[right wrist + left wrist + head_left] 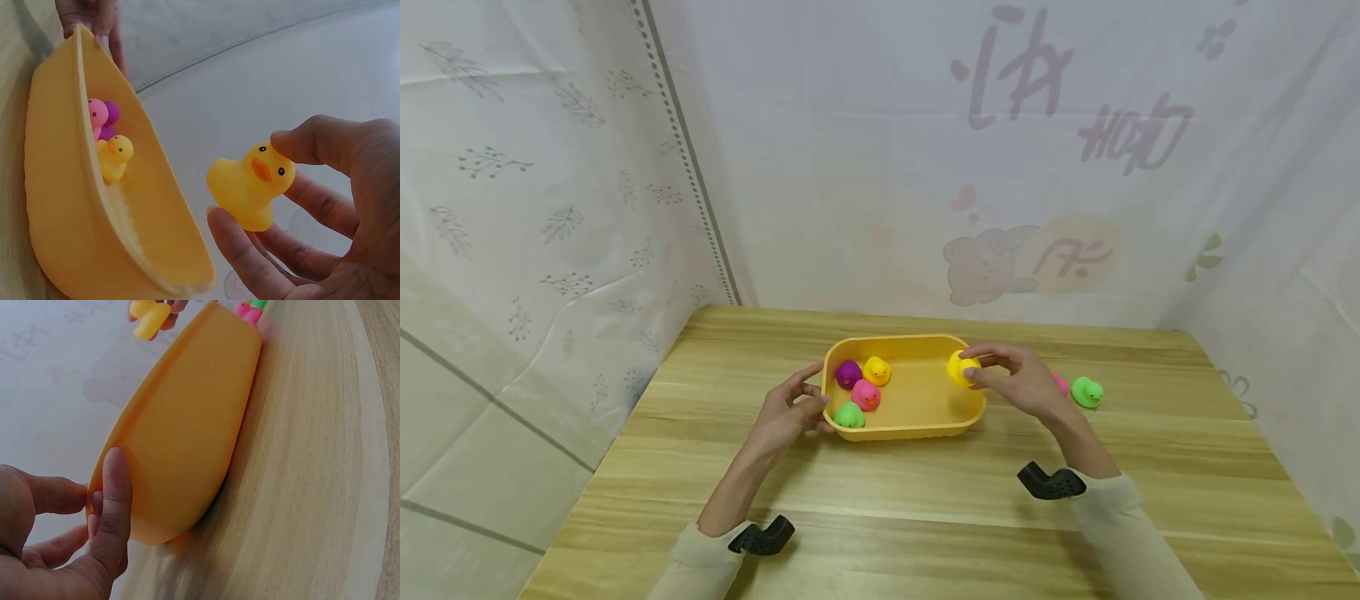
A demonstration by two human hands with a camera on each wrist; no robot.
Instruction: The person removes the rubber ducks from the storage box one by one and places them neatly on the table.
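A yellow rubber duck (247, 184) is pinched between the thumb and fingers of my right hand (1018, 383), held over the right end of an orange-yellow plastic basin (917, 432). My left hand (790, 412) grips the basin's left end, with fingers at its rim in the left wrist view. Inside, toward the left, sit a purple duck (848, 374), another yellow duck (876, 371), a pink duck (866, 395) and a green duck (849, 415). The inside floor on the right shows bare plastic.
On the wooden table (910, 517), right of the basin, stand a second green duck (1087, 392) and a second pink duck (1061, 384), the latter partly hidden behind my right hand. A printed curtain (865, 167) hangs along the table's back edge.
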